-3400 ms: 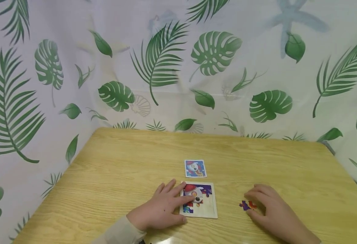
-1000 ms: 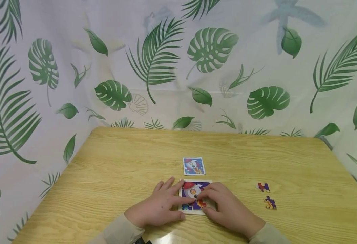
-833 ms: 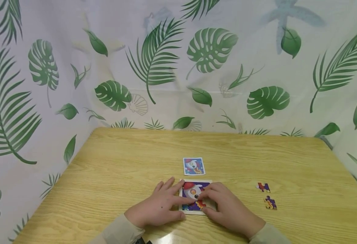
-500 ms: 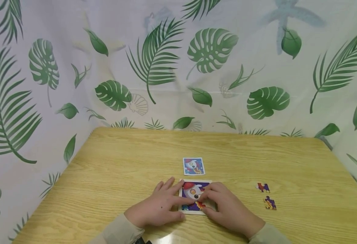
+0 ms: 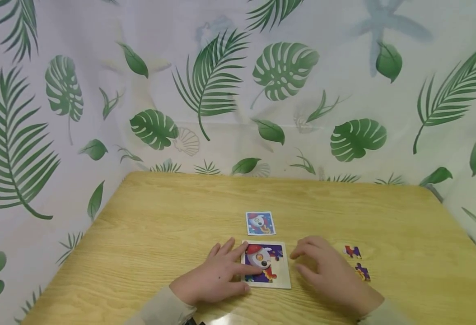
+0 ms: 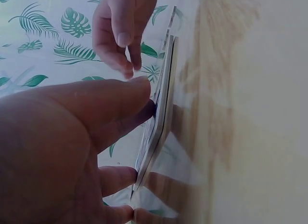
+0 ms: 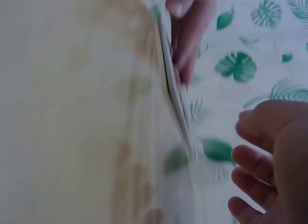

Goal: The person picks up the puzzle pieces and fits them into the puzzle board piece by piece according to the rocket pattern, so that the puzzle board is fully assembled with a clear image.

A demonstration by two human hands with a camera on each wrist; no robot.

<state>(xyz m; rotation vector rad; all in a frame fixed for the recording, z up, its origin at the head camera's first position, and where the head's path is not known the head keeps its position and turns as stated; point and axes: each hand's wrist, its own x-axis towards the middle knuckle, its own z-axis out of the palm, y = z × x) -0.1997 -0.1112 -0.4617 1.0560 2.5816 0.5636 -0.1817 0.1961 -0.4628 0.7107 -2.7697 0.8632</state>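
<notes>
A square jigsaw board (image 5: 282,282) with a pale frame lies on the table, partly filled with a rocket picture; bare wood shows at its lower right. My left hand (image 5: 217,275) rests on its left side, fingers spread, the index finger reaching across the picture. Just right of the board, my right hand (image 5: 331,271) hovers with loosely bent fingers and nothing between thumb and fingertips. Beyond it lie two loose jigsaw pieces, a red and purple one (image 5: 352,252) and a flame-patterned one (image 5: 362,273). The left wrist view shows the board (image 6: 166,96) edge-on beside my fingers.
Behind the board lies a small picture card (image 5: 260,224) with the same rocket. The wooden table (image 5: 173,212) reaches back to a leaf-patterned curtain (image 5: 230,149).
The right hand, first near the loose pieces, moved to the board and has now drawn off it to the right. A flame piece now sits low in the board. The left hand stayed put.
</notes>
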